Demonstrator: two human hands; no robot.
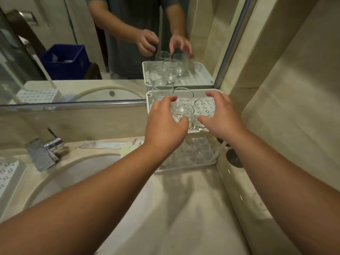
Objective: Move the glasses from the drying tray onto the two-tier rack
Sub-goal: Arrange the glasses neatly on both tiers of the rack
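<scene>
The white two-tier rack [150, 100] stands in the counter's back right corner against the mirror. Several clear glasses stand on its perforated top tier; one [182, 105] is in the middle. More glasses [199, 152] fill the lower tier. My left hand [165, 124] hovers over the top tier, finger and thumb spread on either side of the middle glass without clearly gripping it. My right hand [220, 115] curls around another glass [204, 107] at the tier's right side. A corner of the white drying tray [8, 173] shows at the far left edge, with no glass visible on it.
A round sink [77, 173] with a chrome tap [53, 144] lies left of the rack. A tube [104, 144] lies behind the basin. The mirror [73, 52] reflects a person, the rack and a blue bin. A tiled wall [276, 107] closes the right side.
</scene>
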